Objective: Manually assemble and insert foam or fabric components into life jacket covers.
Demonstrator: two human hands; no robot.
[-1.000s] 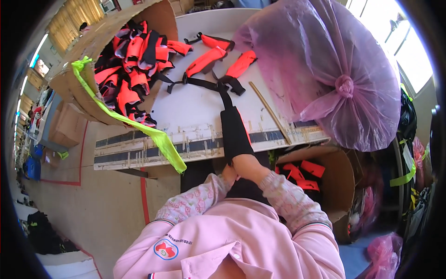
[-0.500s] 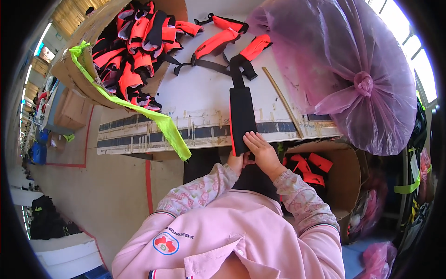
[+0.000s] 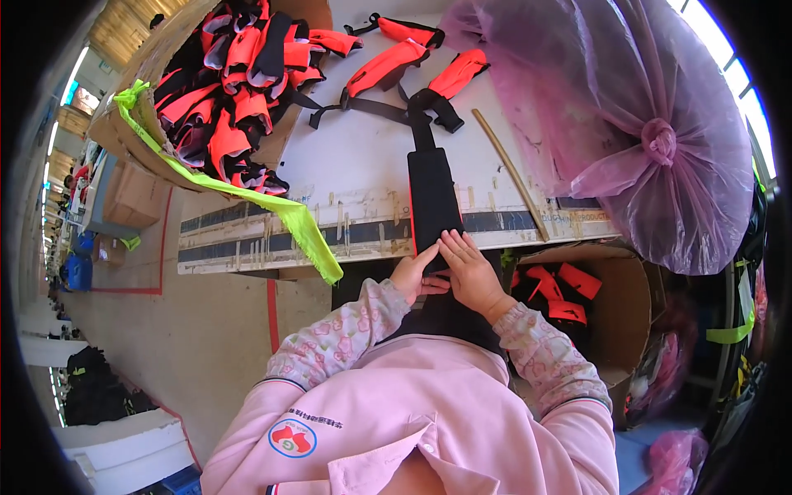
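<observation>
A flat black band (image 3: 436, 194) with an orange edge lies lengthwise over the table's front edge. Its far end joins a black strap (image 3: 421, 130). At the near end, my left hand (image 3: 415, 279) pinches the band's left side, thumb on top and fingers curled below. My right hand (image 3: 475, 274) grips the same end from the right, its fingers laid along the top; its thumb is hidden. Beyond, the strap runs to orange-and-black pouches, among them one orange pouch (image 3: 459, 74) and another orange pouch (image 3: 386, 68).
A cardboard box (image 3: 136, 124) heaped with orange-and-black pieces stands at the left, a yellow-green strip (image 3: 301, 235) draped over its rim. A wooden stick (image 3: 511, 175) and a large purple plastic bag (image 3: 693, 190) lie at the right. Another cardboard box (image 3: 623, 305) sits below the table.
My left hand has shifted up and its thumb now rests on top of the band. My right hand stays at the band's near end. The view has tilted slightly.
</observation>
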